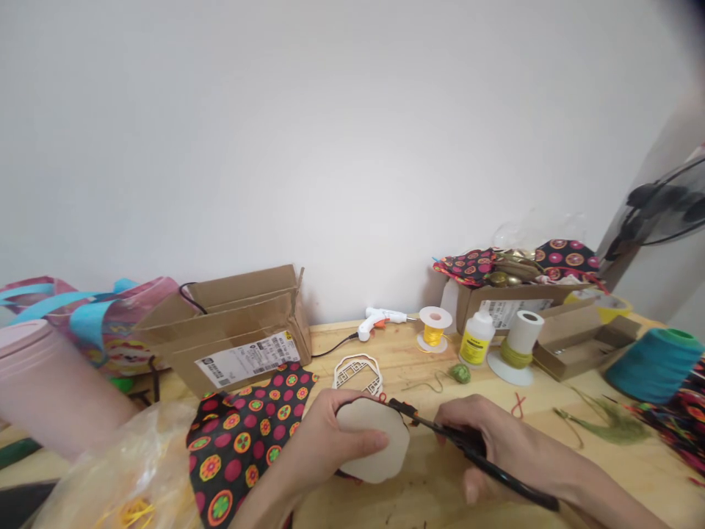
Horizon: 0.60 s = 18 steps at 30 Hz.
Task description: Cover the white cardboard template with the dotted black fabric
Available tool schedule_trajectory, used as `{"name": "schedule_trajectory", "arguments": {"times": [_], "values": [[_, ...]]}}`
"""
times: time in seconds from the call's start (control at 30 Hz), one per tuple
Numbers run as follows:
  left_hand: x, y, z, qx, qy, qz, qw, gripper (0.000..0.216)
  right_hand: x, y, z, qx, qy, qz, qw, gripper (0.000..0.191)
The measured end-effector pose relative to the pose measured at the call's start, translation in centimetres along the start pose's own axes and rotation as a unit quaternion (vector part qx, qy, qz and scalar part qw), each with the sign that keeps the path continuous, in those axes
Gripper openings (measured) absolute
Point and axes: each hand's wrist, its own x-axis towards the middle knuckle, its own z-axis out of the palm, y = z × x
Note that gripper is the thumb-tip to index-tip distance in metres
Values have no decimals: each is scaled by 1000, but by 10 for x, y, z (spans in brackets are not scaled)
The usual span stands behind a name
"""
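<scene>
My left hand [330,437] grips a pale, scalloped flat piece [380,448] low on the wooden table, thumb on top. My right hand [485,441] is closed round black scissors [440,430], and their tips meet the upper right edge of that piece. A strip of patterned cloth shows under the piece's edge. A larger piece of black cloth with pink and yellow dots [242,441] lies just left of my left hand. A white openwork frame [358,373] lies right behind the piece.
At the back stand an open cardboard box [236,338], a white glue gun [380,319], a yellow thread spool [434,328], a glue bottle [476,336], a green thread spool [518,345] and a box of fabric [512,294]. A teal cone [655,364] is right, a plastic bag [121,477] left.
</scene>
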Motion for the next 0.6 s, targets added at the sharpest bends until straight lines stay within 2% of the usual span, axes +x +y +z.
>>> {"name": "schedule_trajectory", "arguments": {"times": [0.17, 0.33, 0.6], "values": [[-3, 5, 1, 18, 0, -8, 1000, 28, 6, -12, -6, -76, 27, -19, 997, 40], [1, 0, 2, 22, -12, -7, 1000, 29, 10, -8, -12, -137, 5, -14, 990, 38], [3, -7, 4, 40, 5, -22, 999, 30, 9, 0, -7, -141, -3, -22, 990, 39]]}}
